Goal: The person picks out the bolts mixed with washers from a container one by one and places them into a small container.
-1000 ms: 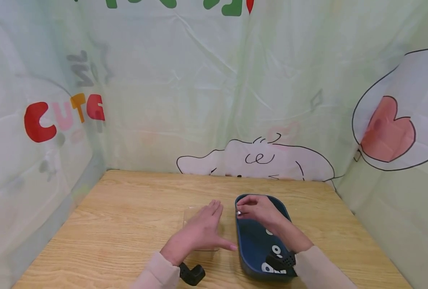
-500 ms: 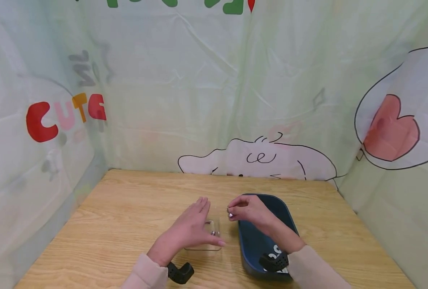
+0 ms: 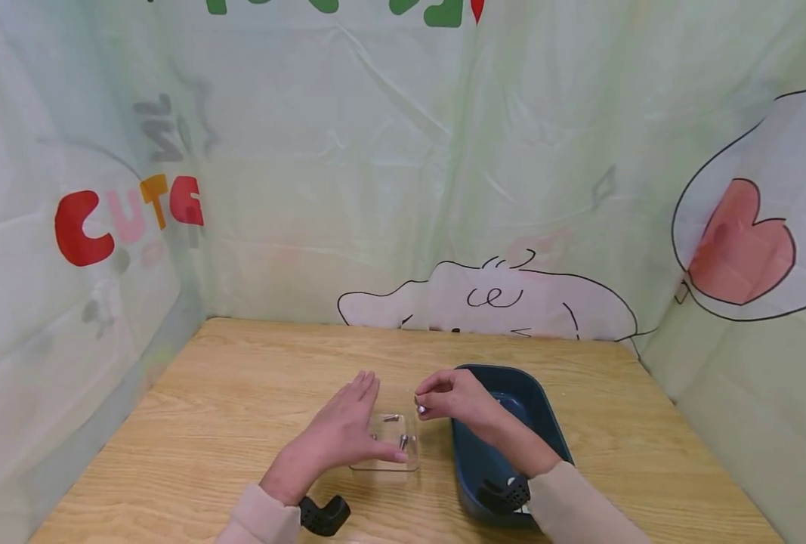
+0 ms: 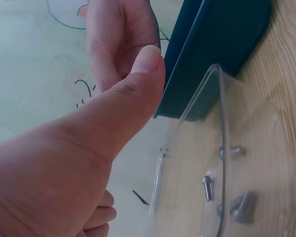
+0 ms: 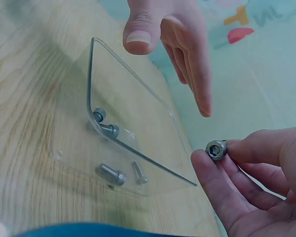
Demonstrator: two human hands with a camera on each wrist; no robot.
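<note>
My right hand pinches a silver hex socket screw between thumb and fingertips, its socket head facing the right wrist camera. It is close to the right rim of a clear plastic box on the table. Inside the box lie several metal screws of different sizes. Above the box's left side, my left hand is held with straight fingers and the thumb apart, holding nothing. It partly covers the box in the head view.
A dark blue bin with white printed marks stands right of the clear box, under my right forearm. The wooden table is bordered at the back and sides by a printed curtain.
My right hand has carried the screw left, from over the blue bin to the clear box. My left hand has shifted left, uncovering the box and screws.
</note>
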